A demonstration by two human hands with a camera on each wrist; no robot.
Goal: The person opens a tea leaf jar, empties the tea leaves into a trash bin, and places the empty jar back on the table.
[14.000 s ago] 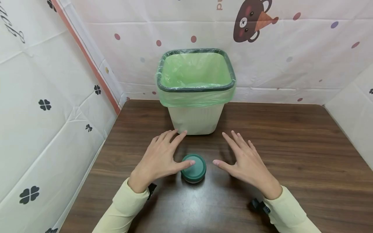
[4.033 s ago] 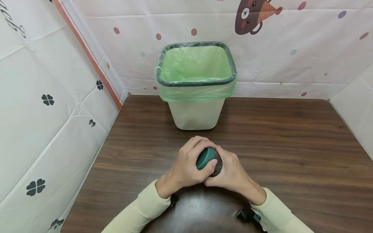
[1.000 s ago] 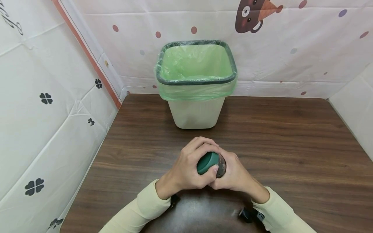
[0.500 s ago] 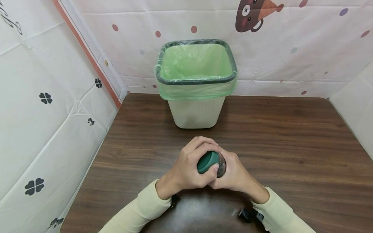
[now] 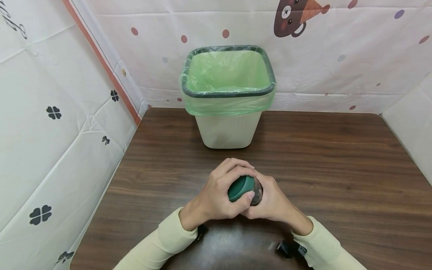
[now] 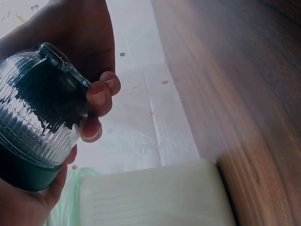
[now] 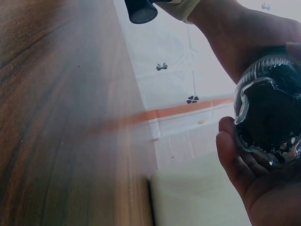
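Jar (image 5: 245, 187) held tilted above the table (image 5: 330, 161), left hand (image 5: 219, 191) gripping its lid (image 5: 239, 189), right hand (image 5: 271, 200) its body (image 6: 40, 106): likely stiff, light, slightly slippery, best held around the ribs.

A pale bin (image 5: 228, 131) with a dark rim (image 5: 229, 95) and a green liner (image 5: 227, 107) stands upright on the brown wood-grain table (image 5: 337, 165). Behind it, a white backdrop (image 5: 320, 71) shows dots and a bear print (image 5: 285, 22); clover prints (image 5: 53, 112) and an orange stripe (image 5: 101, 62) mark the left side.
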